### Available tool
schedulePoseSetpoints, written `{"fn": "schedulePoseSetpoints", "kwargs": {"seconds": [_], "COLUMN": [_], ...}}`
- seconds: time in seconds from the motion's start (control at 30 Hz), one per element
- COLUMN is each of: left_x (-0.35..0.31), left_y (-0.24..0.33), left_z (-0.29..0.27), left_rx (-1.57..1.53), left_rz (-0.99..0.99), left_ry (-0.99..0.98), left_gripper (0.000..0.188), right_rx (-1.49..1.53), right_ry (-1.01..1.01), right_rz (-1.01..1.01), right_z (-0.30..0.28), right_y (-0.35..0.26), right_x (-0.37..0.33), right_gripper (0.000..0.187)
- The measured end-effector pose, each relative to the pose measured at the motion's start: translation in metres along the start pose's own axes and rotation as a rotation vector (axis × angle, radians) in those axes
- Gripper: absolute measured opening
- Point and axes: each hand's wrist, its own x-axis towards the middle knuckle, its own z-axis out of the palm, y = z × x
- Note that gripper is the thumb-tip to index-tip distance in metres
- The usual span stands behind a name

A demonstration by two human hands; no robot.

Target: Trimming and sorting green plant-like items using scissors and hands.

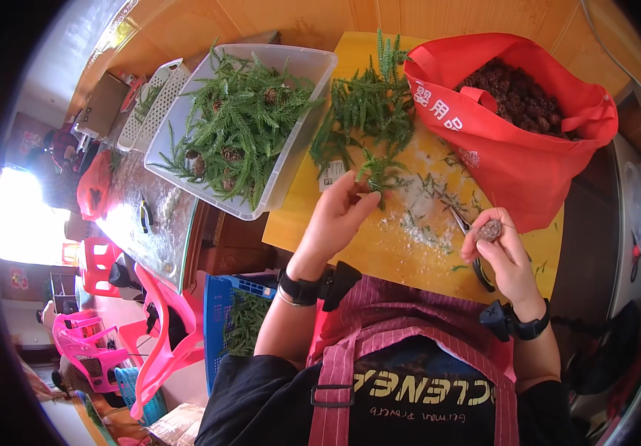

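Observation:
My left hand pinches the base of a green artificial pine sprig between thumb and fingers, over the yellow board. My right hand is closed round a brown pine cone, held with the thumb and fingertips. A pair of scissors passes beneath the right hand, its blades toward the cut green bits and its dark handle near the board's front edge. Beyond the left hand lies a pile of pine branches. A small white label shows beside the left fingers.
A clear plastic bin at the left holds green sprigs with pine cones. At the right stands a red bag full of brown cones. A blue crate sits below the left. Pliers lie on the side table.

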Motion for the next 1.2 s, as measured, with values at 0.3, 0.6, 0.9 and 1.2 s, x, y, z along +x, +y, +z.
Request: {"fn": "schedulePoseSetpoints", "kwargs": {"seconds": [0.3, 0.6, 0.9, 1.2], "left_x": [-0.02, -0.021, -0.021, -0.022], "left_y": [0.017, 0.033, 0.032, 0.033], "left_z": [0.018, 0.038, 0.042, 0.05], "left_rx": [-0.448, -0.286, -0.287, -0.28], "left_rz": [0.053, -0.037, -0.046, 0.05], "left_ry": [-0.25, -0.277, -0.304, -0.248], "left_gripper": [0.039, 0.026, 0.02, 0.023], "right_rx": [-0.051, -0.605, -0.548, -0.71], "right_ry": [0.032, 0.176, 0.228, 0.266], "right_rz": [-0.17, -0.6, -0.497, -0.792], "right_z": [0.017, 0.029, 0.033, 0.034], "right_y": [-0.024, -0.029, -0.023, -0.028], "right_x": [0.004, 0.025, 0.023, 0.024], "right_gripper": [0.019, 0.04, 0.028, 0.028]}}
